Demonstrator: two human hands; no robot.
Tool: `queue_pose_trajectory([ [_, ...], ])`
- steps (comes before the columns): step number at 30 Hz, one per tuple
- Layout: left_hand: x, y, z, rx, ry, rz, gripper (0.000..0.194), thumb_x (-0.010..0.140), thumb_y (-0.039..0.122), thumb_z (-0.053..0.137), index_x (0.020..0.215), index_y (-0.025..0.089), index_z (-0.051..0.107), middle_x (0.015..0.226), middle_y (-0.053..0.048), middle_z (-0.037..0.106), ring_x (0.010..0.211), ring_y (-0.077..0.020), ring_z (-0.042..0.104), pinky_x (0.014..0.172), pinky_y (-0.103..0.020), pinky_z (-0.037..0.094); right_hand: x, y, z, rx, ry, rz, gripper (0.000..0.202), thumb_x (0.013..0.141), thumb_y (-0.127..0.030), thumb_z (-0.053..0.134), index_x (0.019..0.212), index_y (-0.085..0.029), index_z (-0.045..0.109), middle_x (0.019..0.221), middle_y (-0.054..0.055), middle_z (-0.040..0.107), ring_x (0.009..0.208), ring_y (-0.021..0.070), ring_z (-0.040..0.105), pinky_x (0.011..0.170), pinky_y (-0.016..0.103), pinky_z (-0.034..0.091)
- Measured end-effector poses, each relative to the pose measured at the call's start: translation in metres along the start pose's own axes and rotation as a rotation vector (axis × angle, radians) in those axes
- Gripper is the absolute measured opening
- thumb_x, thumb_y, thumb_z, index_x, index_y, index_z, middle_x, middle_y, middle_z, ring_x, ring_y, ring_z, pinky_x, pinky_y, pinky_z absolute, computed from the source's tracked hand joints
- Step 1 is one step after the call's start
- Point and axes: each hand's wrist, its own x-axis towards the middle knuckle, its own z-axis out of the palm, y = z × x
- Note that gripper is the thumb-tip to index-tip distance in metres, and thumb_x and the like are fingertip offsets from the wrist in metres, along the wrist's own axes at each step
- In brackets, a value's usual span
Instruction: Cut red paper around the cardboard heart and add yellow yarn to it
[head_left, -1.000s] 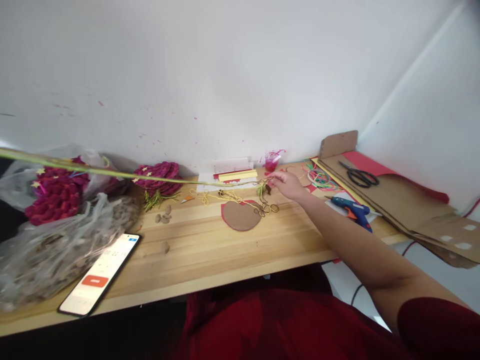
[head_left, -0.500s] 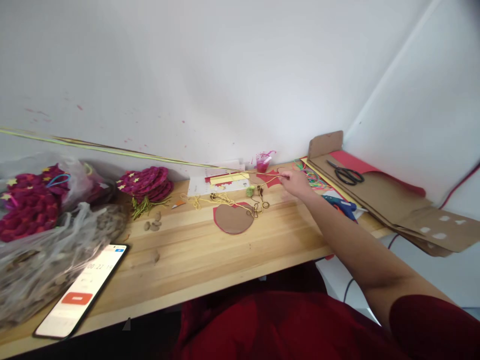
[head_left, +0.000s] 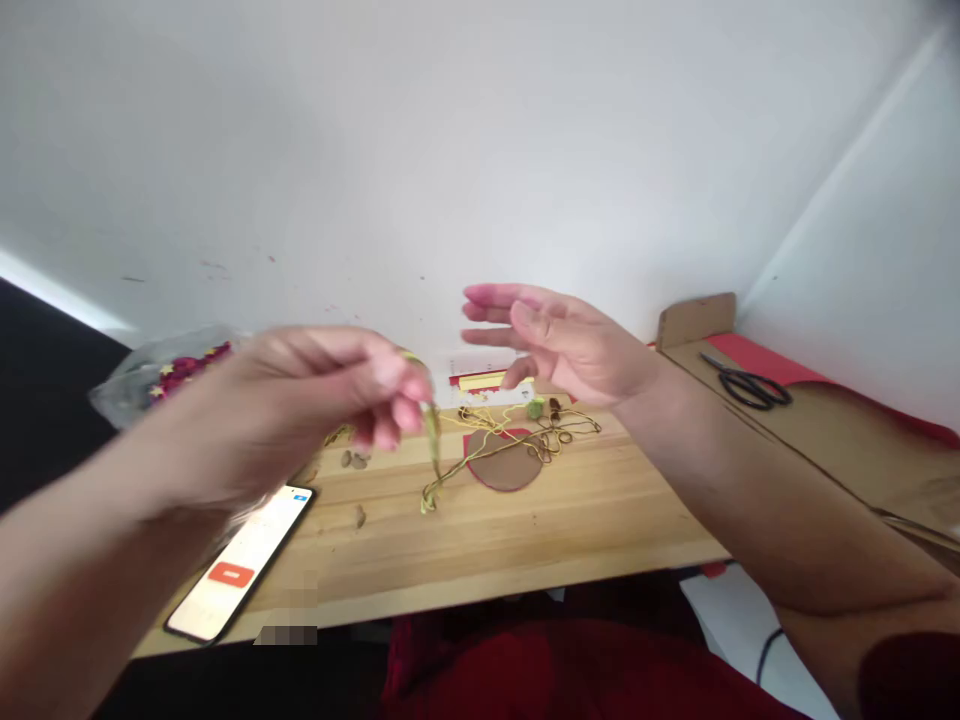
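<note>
My left hand (head_left: pixel 330 400), slightly blurred, pinches green and yellow yarn (head_left: pixel 433 440) above the table. The yarn hangs from its fingertips and trails right across the tabletop. My right hand (head_left: pixel 562 345) is raised with its fingers apart and nothing in it. Below the hands lies a brown rounded cardboard piece (head_left: pixel 506 465) with a red edge, with strands crossing its top. Tangled yellow and brown yarn (head_left: pixel 559 430) lies behind and beside it, next to a small green ball (head_left: pixel 535 409).
A lit phone (head_left: pixel 240 565) lies at the left front, near small stones (head_left: pixel 360 515). Behind my left hand is a plastic bag (head_left: pixel 124 385) with magenta pieces. Black scissors (head_left: pixel 750 388) rest on cardboard (head_left: pixel 840 450) at the right. Yellow strips (head_left: pixel 480 381) lie near the wall.
My left hand has come into view holding yarn. My right hand has let go of its strand and risen open. The stretched yarn has gone slack onto the table, and the view has shifted left.
</note>
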Motion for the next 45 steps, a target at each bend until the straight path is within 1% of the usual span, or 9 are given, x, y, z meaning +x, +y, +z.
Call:
queue_pose_trajectory([
  [1,0.003,-0.002,0.006,0.059,-0.166,-0.041,0.023,0.086,0.038,0.074,0.083,0.015,0.077,0.07,-0.003,0.071,0.059,-0.0119,0.062,0.052,-0.02,0.046,0.002,-0.006,0.016,0.104,-0.075,0.016,0.053,0.096,-0.054,0.06,0.141,-0.025,0.056,0.144,0.011,0.059,0.117,0.024,0.065,0.067,0.027,0.061],
  [3,0.009,-0.008,0.017,0.109,-0.26,-0.084,0.026,0.089,0.041,0.07,0.079,0.017,0.076,0.068,-0.002,0.069,0.054,-0.008,0.054,0.051,-0.018,0.041,0.002,-0.009,0.038,0.221,-0.199,0.085,0.066,0.093,-0.058,0.064,0.146,-0.02,0.05,0.132,0.015,0.065,0.105,0.0225,0.068,0.06,0.024,0.058],
  [7,0.013,-0.024,0.022,0.13,-0.269,-0.142,0.035,0.089,0.045,0.069,0.068,0.017,0.071,0.064,-0.002,0.064,0.051,-0.0068,0.047,0.047,-0.018,0.032,-0.006,0.008,0.053,0.144,-0.21,0.24,0.071,0.086,-0.046,0.078,0.145,-0.018,0.051,0.111,0.011,0.072,0.08,0.0148,0.068,0.051,0.021,0.049],
  [14,0.008,-0.053,0.018,0.069,-0.316,-0.295,0.037,0.09,0.053,0.064,0.09,0.017,0.074,0.083,-0.006,0.074,0.061,-0.0114,0.059,0.052,-0.022,0.038,-0.016,0.021,0.052,-0.354,-0.029,0.091,0.011,0.089,-0.024,0.07,0.094,-0.017,0.078,0.086,0.003,0.077,0.077,0.0133,0.067,0.073,0.029,0.051],
  [17,0.012,-0.066,0.016,0.066,-0.242,-0.294,0.042,0.091,0.056,0.061,0.089,0.017,0.074,0.082,-0.006,0.073,0.064,-0.0123,0.059,0.055,-0.023,0.04,-0.019,0.017,0.051,-0.508,-0.027,0.052,0.013,0.09,-0.025,0.068,0.088,-0.016,0.078,0.079,0.001,0.075,0.068,0.0107,0.061,0.064,0.026,0.045],
  [21,0.017,-0.083,0.019,-0.068,-0.115,-0.271,0.03,0.08,0.046,0.078,0.087,0.016,0.077,0.073,-0.002,0.062,0.064,-0.0101,0.05,0.054,-0.02,0.037,-0.023,0.016,0.047,-0.6,-0.058,-0.005,0.014,0.093,-0.024,0.065,0.089,-0.015,0.076,0.077,0.0,0.072,0.065,0.0094,0.056,0.059,0.025,0.039],
  [26,0.014,-0.1,0.035,-0.395,-0.27,-0.329,0.034,0.078,0.048,0.082,0.076,0.014,0.074,0.072,-0.003,0.059,0.063,-0.0089,0.048,0.053,-0.019,0.038,-0.026,0.021,0.043,-0.588,-0.111,-0.11,0.012,0.093,-0.022,0.065,0.09,-0.016,0.074,0.082,0.002,0.074,0.07,0.0108,0.06,0.064,0.025,0.042],
  [31,0.012,-0.109,0.047,-0.497,-0.342,-0.366,0.038,0.073,0.049,0.086,0.082,0.013,0.078,0.071,-0.003,0.059,0.061,-0.0085,0.049,0.049,-0.018,0.036,-0.03,0.024,0.04,-0.539,-0.143,-0.091,0.009,0.092,-0.019,0.066,0.092,-0.015,0.074,0.081,0.002,0.073,0.068,0.0105,0.062,0.062,0.024,0.044],
  [45,0.015,-0.117,0.062,-0.532,-0.341,-0.413,0.033,0.071,0.043,0.089,0.083,0.014,0.079,0.065,-0.002,0.059,0.056,-0.0066,0.051,0.049,-0.015,0.036,-0.037,0.033,0.034,-0.531,-0.152,-0.134,0.011,0.095,-0.021,0.065,0.093,-0.016,0.074,0.084,0.002,0.076,0.074,0.0104,0.066,0.067,0.023,0.047],
])
